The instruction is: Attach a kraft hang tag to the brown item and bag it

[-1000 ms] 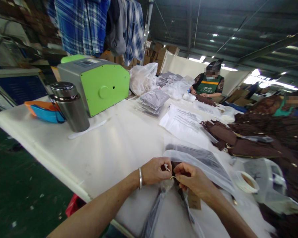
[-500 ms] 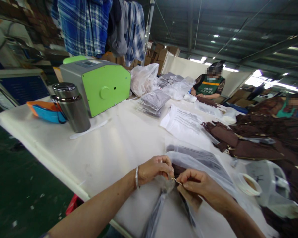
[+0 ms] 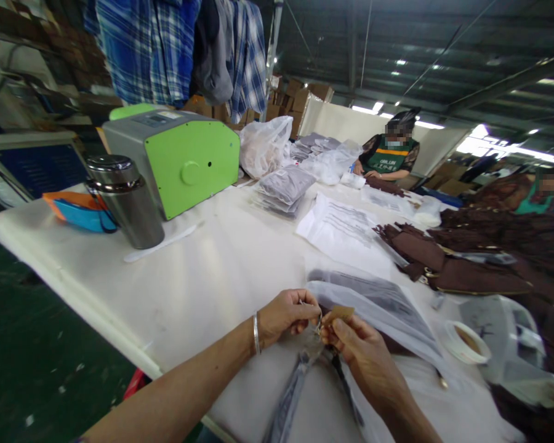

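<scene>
Pinching a small brown card tag (image 3: 337, 314), the right hand (image 3: 357, 344) meets the left hand (image 3: 284, 317), fingers closed on its thin string; best kept taut over the white counter (image 3: 203, 271).

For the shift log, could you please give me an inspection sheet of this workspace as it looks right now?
Surface: white table, partly covered.
Job's things: small brown tag at the fingertips; clear bag holding a dark garment beside the hands.
Clutter: green machine, steel flask, tape roll, brown garments, packed grey bags.
Grips: left hand and right hand pinch together at the tag.
Cables: nothing seen.
Surroundings: plaid shirts hanging overhead; two other people at the far side.
</scene>
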Demonstrator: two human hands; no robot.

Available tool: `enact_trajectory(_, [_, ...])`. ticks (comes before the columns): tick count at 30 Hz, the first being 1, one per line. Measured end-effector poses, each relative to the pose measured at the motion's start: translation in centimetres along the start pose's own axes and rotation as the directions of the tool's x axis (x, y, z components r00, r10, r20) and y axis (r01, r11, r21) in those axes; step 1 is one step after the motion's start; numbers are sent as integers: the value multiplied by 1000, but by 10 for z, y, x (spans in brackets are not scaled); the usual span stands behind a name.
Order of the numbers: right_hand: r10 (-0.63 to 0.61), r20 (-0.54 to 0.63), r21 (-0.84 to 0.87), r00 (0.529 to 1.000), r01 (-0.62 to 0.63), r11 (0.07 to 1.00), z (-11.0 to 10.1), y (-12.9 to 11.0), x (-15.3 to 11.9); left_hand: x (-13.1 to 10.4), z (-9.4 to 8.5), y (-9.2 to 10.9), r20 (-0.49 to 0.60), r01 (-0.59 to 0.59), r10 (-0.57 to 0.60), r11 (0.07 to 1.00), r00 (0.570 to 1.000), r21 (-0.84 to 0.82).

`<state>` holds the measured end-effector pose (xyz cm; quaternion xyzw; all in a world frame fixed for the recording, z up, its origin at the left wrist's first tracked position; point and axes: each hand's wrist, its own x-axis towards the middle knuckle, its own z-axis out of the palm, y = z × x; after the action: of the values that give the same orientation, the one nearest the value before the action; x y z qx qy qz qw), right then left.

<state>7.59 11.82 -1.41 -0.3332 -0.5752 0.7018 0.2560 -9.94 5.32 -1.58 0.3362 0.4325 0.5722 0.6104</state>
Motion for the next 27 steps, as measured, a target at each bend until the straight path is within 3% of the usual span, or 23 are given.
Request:
enact_trajectory(3, [-103, -5, -335, 995, 95, 937, 1, -7, 1, 1, -1, -1, -10, 21, -21, 1000, 1000, -10])
enact_trajectory(7, [-329, 67, -733, 942, 270, 624, 0, -13, -2, 3, -3, -3, -33, 18, -18, 1000, 999, 6])
enact_trajectory(11, [-396, 206, -839, 895, 370, 399, -1, -6, -6, 4, -1, -6, -60, -12, 16, 998, 998, 67])
enact_trajectory(15, [-498, 173, -878, 850, 362, 312, -3, 3, -4, 0, 4, -5, -5, -202, 210, 948, 978, 246])
enact_trajectory(18, [-527, 115, -879, 842, 333, 341, -7, 5, 0, -5, 8, -3, 141, -416, 392, 830, 909, 372])
enact_trajectory(20, [-518, 62, -854, 853, 314, 416, -8, 5, 2, -8, 9, -3, 208, -460, 411, 810, 888, 364])
enact_trajectory(22, [-477, -9, -795, 879, 283, 536, -8, 3, 1, -8, 9, -4, 176, -399, 360, 856, 916, 330])
enact_trajectory(24, [-402, -57, -714, 914, 245, 656, -7, 1, 0, -6, 8, -5, 60, -279, 273, 913, 960, 299])
enact_trajectory(27, [-321, -32, -603, 947, 238, 762, -4, -3, -3, -1, 6, -8, -39, -205, 229, 923, 973, 325])
